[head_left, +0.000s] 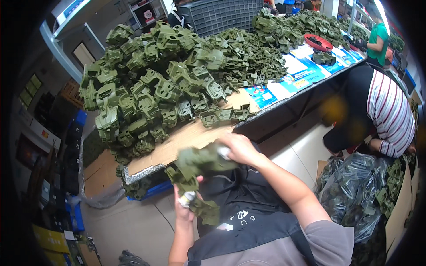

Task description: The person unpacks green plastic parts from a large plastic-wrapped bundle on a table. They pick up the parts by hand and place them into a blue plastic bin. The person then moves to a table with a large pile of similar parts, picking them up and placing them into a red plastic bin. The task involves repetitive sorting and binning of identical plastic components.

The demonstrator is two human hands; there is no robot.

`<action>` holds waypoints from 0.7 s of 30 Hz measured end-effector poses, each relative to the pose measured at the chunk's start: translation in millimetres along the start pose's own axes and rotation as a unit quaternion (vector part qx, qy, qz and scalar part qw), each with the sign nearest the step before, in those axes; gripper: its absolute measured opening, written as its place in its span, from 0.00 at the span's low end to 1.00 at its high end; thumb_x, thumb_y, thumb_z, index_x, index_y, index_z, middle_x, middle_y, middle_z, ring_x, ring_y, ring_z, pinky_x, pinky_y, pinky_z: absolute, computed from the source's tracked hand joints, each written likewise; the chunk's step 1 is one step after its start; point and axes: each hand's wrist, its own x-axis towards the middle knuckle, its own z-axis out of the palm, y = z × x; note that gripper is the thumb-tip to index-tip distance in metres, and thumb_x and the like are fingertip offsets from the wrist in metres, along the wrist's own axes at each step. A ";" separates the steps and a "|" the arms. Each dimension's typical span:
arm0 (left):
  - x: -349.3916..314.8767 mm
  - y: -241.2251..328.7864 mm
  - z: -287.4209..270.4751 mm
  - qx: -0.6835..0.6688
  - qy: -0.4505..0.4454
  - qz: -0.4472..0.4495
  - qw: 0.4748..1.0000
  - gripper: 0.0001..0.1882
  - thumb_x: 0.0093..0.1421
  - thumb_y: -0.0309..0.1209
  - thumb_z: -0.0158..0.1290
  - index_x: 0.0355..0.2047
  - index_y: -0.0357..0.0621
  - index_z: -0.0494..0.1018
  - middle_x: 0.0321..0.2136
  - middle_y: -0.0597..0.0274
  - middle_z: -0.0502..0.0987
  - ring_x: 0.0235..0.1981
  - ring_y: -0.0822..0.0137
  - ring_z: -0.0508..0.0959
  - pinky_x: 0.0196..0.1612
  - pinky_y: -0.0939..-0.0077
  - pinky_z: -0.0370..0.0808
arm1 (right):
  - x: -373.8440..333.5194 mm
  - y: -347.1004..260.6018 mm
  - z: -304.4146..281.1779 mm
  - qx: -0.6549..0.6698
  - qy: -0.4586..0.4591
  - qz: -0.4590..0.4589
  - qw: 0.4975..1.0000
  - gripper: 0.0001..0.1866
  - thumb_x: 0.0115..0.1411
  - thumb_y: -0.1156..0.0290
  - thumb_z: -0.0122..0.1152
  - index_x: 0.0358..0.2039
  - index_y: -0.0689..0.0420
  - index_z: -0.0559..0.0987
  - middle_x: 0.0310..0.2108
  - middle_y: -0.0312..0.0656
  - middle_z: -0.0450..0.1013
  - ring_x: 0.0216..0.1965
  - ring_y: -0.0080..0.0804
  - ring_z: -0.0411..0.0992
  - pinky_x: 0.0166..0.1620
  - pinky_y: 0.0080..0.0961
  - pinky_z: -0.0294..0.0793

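The left hand (183, 209) had its fingers closed around a green part (207, 213), just off the near edge of the desk (138, 175). The right hand (242, 148) grasped a second part (199, 160), blurred, beside the same desk edge; whether the two parts touched could not be told. A large heap (151, 88) covered the desk's left end, with smaller parts (248, 57) piled beyond. A red tray (318, 43) sat toward the desk's far end. A person (392, 108) in stripes bent low right of the desk.
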 end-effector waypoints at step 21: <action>88.2 -58.0 -4.0 -0.196 -0.099 -0.198 0.955 0.28 0.54 0.41 0.49 0.51 0.41 0.56 0.42 0.49 0.67 0.43 0.53 0.70 0.46 0.57 0.68 | 98.5 261.4 -86.2 -0.274 0.158 0.327 0.891 0.13 0.42 0.67 0.56 0.33 0.51 0.74 0.30 0.50 0.69 0.34 0.46 0.69 0.37 0.38 0.69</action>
